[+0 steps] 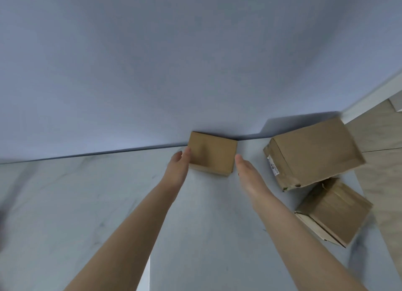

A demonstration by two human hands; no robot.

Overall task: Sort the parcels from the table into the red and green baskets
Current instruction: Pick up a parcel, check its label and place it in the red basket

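Reaching forward over the pale marbled table (87, 203), the left hand (179, 166) lies flat against the left side of the small parcel (212, 153), fingers straight and pressed together, the bare forearm stretched out behind it. That small parcel, a plain brown cardboard box with smooth closed faces, sits at the table's far edge against the light wall (195, 62). Just right of the small parcel is the right hand (248, 173), fingers likewise straight and held together, palm turned toward the box (whether its fingertips actually touch the cardboard cannot be told). Farther right of the small parcel lies a large parcel (313, 153), set askew, with a white label (273, 165) on its near end; the print is too small to read. Right of the small parcel and nearer the person, a third parcel (335, 208) shows wrinkled tape, with wooden floor (380, 134) beyond.
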